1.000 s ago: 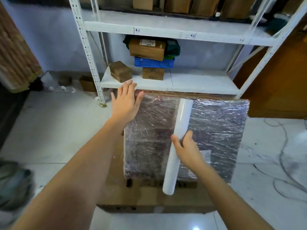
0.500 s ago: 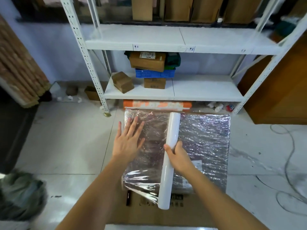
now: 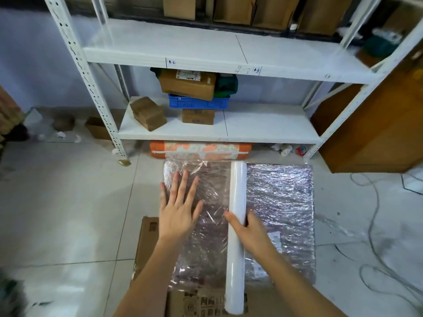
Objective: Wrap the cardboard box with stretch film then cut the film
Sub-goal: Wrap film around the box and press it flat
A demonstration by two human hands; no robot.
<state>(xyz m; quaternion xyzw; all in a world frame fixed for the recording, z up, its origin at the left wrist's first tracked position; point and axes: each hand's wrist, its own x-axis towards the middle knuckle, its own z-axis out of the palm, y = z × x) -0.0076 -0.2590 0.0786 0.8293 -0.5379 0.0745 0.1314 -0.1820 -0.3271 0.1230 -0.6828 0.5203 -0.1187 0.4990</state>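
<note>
Film-wrapped flat cardboard box [image 3: 279, 213] on floor. White stretch-film roll [image 3: 237, 225] lies across it, long axis near-to-far; right hand [image 3: 249, 229] grips its middle. Left hand [image 3: 178, 209] flat, fingers spread, presses film just left of the roll.

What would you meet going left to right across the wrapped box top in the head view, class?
Left hand flat on the film → stretch film roll → right hand gripping the roll → bare wrapped box surface.
</note>
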